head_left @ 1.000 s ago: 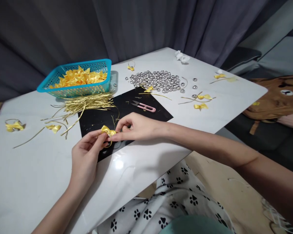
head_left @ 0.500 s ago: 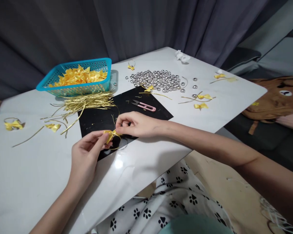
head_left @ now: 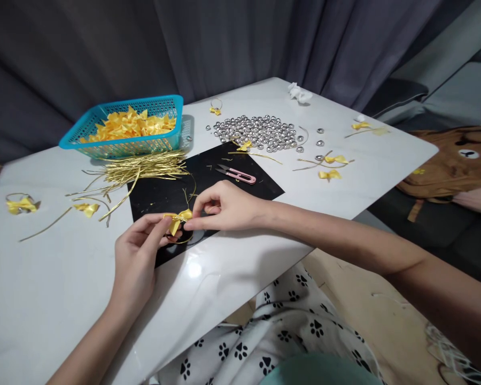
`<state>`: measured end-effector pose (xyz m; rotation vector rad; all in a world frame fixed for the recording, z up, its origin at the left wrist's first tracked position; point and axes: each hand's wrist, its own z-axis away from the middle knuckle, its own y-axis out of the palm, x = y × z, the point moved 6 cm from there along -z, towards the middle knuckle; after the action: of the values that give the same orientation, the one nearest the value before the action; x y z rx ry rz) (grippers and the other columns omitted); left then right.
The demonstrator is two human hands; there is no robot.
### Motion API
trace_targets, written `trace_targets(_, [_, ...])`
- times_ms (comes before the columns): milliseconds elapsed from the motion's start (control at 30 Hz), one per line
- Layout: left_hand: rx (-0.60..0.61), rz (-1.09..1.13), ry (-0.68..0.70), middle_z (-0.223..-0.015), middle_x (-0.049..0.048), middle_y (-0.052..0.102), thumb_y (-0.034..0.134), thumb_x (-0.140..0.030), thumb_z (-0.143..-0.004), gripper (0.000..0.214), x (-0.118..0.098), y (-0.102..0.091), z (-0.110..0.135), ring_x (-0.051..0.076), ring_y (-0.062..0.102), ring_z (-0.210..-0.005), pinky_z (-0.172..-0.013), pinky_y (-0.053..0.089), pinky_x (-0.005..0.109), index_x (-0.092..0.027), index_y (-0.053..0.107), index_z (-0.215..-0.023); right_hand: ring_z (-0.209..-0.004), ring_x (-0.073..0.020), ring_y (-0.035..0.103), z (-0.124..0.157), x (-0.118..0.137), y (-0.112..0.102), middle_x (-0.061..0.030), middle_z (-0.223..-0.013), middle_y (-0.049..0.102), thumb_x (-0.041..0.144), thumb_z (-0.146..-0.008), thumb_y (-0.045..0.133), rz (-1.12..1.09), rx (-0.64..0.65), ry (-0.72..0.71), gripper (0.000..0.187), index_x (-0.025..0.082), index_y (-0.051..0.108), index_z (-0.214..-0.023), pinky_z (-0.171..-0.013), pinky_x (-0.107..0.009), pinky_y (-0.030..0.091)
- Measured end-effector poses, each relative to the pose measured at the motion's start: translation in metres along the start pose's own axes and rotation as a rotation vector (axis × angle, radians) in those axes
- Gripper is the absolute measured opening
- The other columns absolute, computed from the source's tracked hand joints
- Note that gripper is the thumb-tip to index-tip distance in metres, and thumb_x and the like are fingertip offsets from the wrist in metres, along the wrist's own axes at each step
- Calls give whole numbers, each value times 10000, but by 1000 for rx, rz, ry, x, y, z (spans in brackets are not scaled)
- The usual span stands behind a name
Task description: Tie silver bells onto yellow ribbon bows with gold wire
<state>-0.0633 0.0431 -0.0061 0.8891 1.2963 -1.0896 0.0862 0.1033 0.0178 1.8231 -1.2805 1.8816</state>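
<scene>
Inside the near edge of the white table (head_left: 220,272), the left hand (head_left: 138,246) pinches a yellow ribbon bow (head_left: 175,226) above the black mat (head_left: 164,193); I cannot tell whether the right hand (head_left: 232,206), just beside the bow, grips anything. Beyond, open mat separates it from pink thread snips (head_left: 240,175).

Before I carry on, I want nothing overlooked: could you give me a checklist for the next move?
1. Yellow bow secured: ok, pinched between the left hand's thumb and fingers.
2. Right hand gripping: cannot tell; its fingertips are at the bow's right side.
3. Gold cord fastened: cannot tell; it loops below the bow, but any knot is too small to judge.
4. Pink-handled snips accessible: ok, lying uncovered on the black mat, probably within easy reach.
5. Spare gold cords available: ok, bundled in front of the blue basket.
</scene>
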Motion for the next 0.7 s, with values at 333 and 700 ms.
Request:
trace_targets(333, [60,59,-65,-605,-45,636,726,-281,-720,102,-1,5,1,88,565,-591,-571,447,164,-196,681,-754,-481,-32,261,0,0,-4,90,-477,310,133,-740,603,75,-76,-41,87,87,642,-678,-497,-187,233])
trace_targets(700, [134,112,-136,-582,-17,652,700,-263,-676,126,3,10,0,90,584,-529,-504,449,157,-171,615,-690,-537,-58,356,-2,0,-9,42,-560,434,149,-806,560,-37,-48,7,134,103,615,-693,-525,-204,287])
